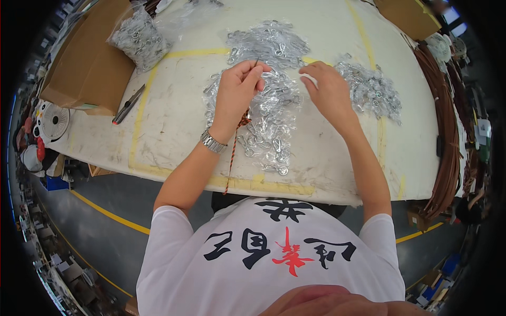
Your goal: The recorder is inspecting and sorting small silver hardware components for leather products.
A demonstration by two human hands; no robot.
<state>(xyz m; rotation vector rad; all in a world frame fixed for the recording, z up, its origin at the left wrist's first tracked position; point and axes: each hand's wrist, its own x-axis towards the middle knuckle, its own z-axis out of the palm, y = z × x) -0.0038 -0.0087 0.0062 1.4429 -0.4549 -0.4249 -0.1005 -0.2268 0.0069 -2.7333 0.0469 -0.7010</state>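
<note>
Cord (pixel 229 163), red-brown, runs below the left hand (pixel 240 87) down the left side of the middle pile (pixel 276 105), its bunched part close to the wrist and its tail reaching the near edge of the table (pixel 327 184). The left thumb and forefinger press together on a thin dark strand (pixel 257 62) above the middle pile's far part; a tip pinch suits something so slight and probably keeps it steady. The right hand (pixel 327 87), just right of the middle pile, has its fingers loosely bent and the thumb set apart, nothing visible between them; it seems kept near so both can work together.

Clips in clear plastic make up the middle pile, the far pile (pixel 269 42) beyond it and the right pile (pixel 369 92) to its right, spread probably for easy reach. Well left of the middle pile, likely out of the arms' way, are the knife (pixel 129 105), the box (pixel 89 58) and a full bag (pixel 139 39).

Whether the strand belongs to the cord I cannot tell: the left palm hides any link. That hand also covers some of the middle pile, and glare blurs single clips. The upper edge cuts off the box.
</note>
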